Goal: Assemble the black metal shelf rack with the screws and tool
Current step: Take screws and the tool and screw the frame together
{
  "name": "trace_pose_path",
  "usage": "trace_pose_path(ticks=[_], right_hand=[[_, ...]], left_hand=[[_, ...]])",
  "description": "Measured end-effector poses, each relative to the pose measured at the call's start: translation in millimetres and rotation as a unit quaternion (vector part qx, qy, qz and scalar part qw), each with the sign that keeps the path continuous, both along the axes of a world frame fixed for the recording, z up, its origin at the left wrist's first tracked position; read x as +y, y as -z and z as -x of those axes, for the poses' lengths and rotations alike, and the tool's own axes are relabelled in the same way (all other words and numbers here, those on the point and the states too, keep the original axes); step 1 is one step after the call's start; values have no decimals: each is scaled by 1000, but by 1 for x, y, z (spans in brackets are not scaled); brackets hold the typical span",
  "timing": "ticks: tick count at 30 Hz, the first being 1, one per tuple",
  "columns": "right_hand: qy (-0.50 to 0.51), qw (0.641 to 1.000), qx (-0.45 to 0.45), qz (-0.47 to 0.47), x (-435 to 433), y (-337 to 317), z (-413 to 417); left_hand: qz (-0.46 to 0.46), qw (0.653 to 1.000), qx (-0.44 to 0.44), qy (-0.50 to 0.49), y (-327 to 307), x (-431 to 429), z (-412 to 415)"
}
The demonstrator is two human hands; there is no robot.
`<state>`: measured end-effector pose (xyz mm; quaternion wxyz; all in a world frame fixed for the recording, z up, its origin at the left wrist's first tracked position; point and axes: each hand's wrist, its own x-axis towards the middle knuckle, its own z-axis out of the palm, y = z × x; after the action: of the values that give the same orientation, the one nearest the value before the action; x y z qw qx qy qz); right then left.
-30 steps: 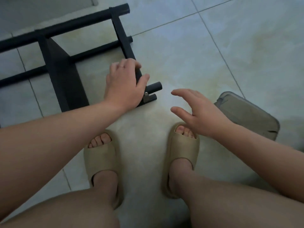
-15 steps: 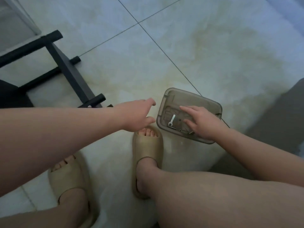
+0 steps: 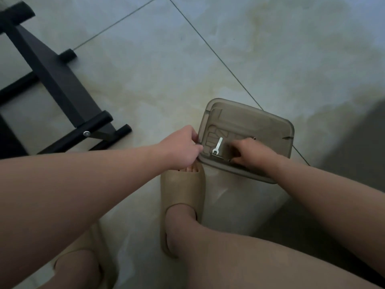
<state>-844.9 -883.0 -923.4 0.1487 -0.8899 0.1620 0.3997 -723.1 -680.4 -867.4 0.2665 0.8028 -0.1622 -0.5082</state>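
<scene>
The black metal rack [image 3: 62, 80] lies on the tiled floor at the left, with a silver screw [image 3: 86, 133] in its near joint. A smoky clear plastic tray [image 3: 260, 115] sits on the floor by my right foot. It holds a small silver wrench [image 3: 217, 146] and a few dark screws [image 3: 254, 138]. My left hand [image 3: 183, 147] grips the tray's left rim. My right hand [image 3: 252, 153] is inside the tray just right of the wrench, fingers curled down onto the tray floor. What lies under its fingertips is hidden.
My feet in tan sandals [image 3: 183, 190] stand just below the tray and the rack. A dark surface [image 3: 370, 142] fills the right edge. Pale floor tiles [image 3: 208, 49] stretch beyond the tray and rack.
My left hand let go of the rack and moved right to the tray's rim. My right hand reached into the tray and curled its fingers. The view swung right.
</scene>
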Motion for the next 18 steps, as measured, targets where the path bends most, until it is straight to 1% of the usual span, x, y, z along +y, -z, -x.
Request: trace_pose_path(ticks=[4,9,12,16,18], right_hand=[[-22,1000,-15,12,8,8,3],[-35,998,-49,17,13,7,3],[-19,998,-64,11,15,0,3],[23,991,-131,-13,20,-24,-1],[23,985,-169,-17,23,-43,-11]], left_hand=[[9,999,31,-28,2,2,3],[11,999,28,-20,2,3,2],[7,1000,25,-18,-4,1,-1],[-6,999,25,-27,-20,5,-9],[-2,999,21,-42,-32,10,-18]])
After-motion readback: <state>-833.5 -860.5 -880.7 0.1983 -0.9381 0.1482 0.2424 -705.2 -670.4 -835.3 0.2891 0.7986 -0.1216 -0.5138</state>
